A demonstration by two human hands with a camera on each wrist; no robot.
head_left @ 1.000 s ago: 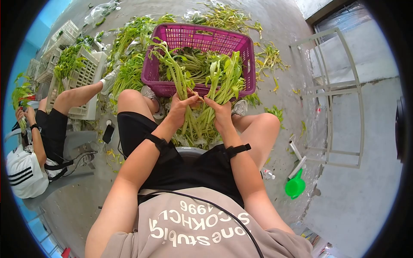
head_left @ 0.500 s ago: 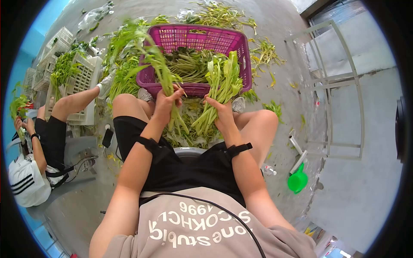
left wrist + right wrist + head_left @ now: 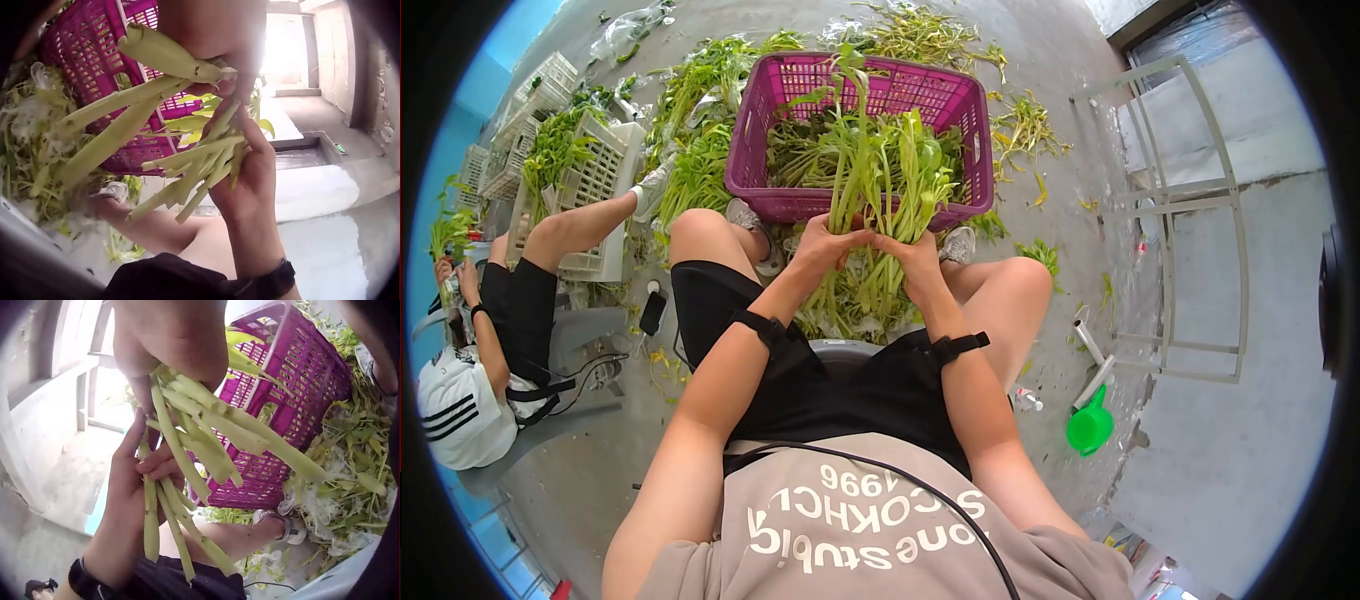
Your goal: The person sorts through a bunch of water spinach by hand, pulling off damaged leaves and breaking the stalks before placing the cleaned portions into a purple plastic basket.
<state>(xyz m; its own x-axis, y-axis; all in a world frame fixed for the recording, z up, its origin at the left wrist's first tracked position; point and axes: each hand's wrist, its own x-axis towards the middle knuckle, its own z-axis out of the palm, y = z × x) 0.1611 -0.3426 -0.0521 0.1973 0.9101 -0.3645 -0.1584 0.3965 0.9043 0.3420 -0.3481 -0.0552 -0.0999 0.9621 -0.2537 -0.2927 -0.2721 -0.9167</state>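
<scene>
My left hand [image 3: 825, 247] grips a few long, pale-stemmed leafy green stalks [image 3: 852, 150] by their lower part. Close beside it, thumb to thumb in the head view, my right hand [image 3: 913, 265] holds a thicker bunch of the same leafy stalks [image 3: 920, 170]. Both bundles point leaf end forward over the near rim of a purple plastic basket [image 3: 775, 207]. Cut stem ends [image 3: 206, 165] stick out below the right hand in the left wrist view. More greens [image 3: 800, 160] lie inside the basket. The fingers around the stems are partly hidden.
Piles of leafy stalks [image 3: 700, 165] lie on the floor left of the basket, with yellowed trimmings [image 3: 1025, 130] to its right. Another person [image 3: 470, 400] sits at the left by white crates [image 3: 605, 180]. A green scoop [image 3: 1089, 432] and a metal frame [image 3: 1230, 200] are at the right.
My left hand swung left with its stalks, away from the right hand, then came back beside it. Its stalks now stand more upright over the basket. The right hand keeps its bunch.
</scene>
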